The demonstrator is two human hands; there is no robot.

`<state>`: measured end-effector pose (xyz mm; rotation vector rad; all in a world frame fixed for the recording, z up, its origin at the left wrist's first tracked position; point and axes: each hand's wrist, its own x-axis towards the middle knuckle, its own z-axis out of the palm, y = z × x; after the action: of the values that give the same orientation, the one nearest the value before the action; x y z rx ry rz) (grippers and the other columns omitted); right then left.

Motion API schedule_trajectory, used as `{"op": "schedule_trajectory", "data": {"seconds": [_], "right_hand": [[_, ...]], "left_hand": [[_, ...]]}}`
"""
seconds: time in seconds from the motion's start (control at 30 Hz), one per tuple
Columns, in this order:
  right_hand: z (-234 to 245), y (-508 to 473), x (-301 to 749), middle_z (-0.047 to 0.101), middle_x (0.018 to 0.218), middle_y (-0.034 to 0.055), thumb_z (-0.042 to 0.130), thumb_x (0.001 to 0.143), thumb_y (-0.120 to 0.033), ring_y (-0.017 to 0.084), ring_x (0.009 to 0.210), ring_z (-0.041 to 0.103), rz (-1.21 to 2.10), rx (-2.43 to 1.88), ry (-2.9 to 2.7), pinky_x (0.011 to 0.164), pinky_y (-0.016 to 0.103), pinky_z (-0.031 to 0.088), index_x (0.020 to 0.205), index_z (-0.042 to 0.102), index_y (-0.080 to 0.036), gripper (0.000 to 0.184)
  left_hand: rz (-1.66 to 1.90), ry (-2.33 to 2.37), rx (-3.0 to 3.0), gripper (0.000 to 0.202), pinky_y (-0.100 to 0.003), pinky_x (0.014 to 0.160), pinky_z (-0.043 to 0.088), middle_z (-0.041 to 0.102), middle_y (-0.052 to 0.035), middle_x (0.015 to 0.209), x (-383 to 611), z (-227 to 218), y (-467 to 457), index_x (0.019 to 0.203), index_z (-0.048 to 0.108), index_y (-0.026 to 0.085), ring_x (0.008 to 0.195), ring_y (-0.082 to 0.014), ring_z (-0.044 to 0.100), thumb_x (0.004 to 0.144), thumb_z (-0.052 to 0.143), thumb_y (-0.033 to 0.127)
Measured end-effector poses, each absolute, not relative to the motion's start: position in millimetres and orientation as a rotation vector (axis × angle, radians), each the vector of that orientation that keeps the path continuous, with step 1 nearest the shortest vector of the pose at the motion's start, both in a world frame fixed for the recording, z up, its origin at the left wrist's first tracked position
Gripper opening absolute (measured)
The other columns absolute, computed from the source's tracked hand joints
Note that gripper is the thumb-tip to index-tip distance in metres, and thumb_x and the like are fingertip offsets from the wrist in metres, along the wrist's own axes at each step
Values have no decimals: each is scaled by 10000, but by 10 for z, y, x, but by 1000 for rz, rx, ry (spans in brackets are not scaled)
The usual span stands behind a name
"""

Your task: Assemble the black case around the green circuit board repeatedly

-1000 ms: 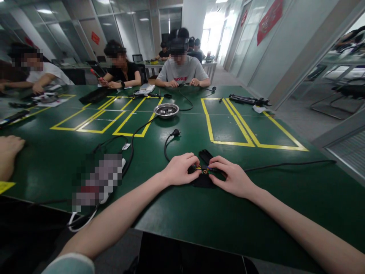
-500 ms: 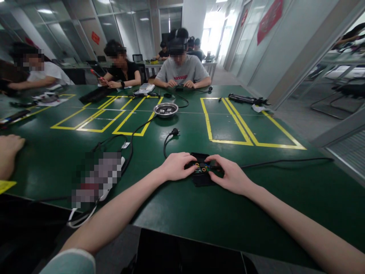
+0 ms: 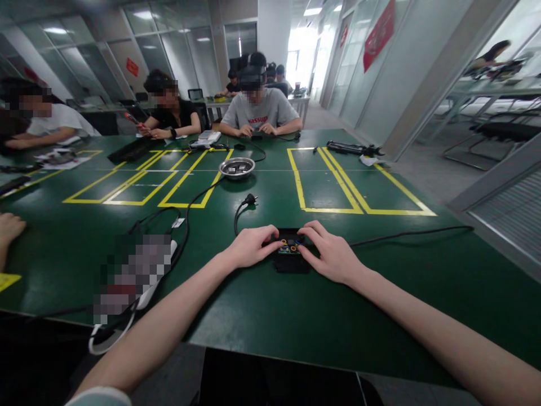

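Observation:
A small green circuit board (image 3: 289,249) with yellow-ringed round parts lies at an opened black plastic case (image 3: 291,265) in front of me. My left hand (image 3: 252,246) closes from the left, its thumb and fingers at the board's left end. From the right, my right hand (image 3: 332,251) holds the other end, where a bit of blue wire shows by the fingertips. A black cable (image 3: 414,234) runs off to the right from behind my right hand. Beyond the left hand lies a cord with a black plug (image 3: 251,199). My fingers hide both ends of the board.
A metal bowl (image 3: 237,168) with small metal parts stands further back. Yellow tape (image 3: 332,211) marks rectangles on the green table (image 3: 236,310). A white power strip (image 3: 157,276) with cables lies left. Co-workers sit opposite; another person's hand (image 3: 12,231) rests at far left.
The view has shifted slightly, so most things sit a little further left. My right fingers have moved slightly on the board's right end; both hands stay at it.

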<state>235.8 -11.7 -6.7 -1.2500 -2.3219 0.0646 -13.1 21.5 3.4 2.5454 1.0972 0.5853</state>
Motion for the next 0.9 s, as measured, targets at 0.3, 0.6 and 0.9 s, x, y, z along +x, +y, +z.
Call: {"op": "schedule_trajectory", "data": {"seconds": [0.3,0.6,0.9], "right_hand": [[84,-38,2667,718,736,53,420,1057,-369,168,633,654,100,-1042,-2482,610,274,418,840,689,-192,388],[105,-85,2647,737,723,43,456,1044,-364,164,608,662,174,-947,-2654,583,269,409,849,722,-195,370],[45,-25,2639,751,893,48,525,1008,-298,170,694,693,172,-976,-2554,619,266,459,991,695,-215,190]], "left_hand": [[742,852,2439,70,-237,626,410,583,16,705,-199,144,143,817,596,180,620,-127,517,815,556,237],[627,814,2421,62,-210,554,372,518,43,638,-209,155,42,798,603,184,548,-101,455,761,552,187],[639,887,2680,162,-243,676,471,682,-40,883,-260,139,108,841,687,187,724,-146,633,903,541,219]]}}
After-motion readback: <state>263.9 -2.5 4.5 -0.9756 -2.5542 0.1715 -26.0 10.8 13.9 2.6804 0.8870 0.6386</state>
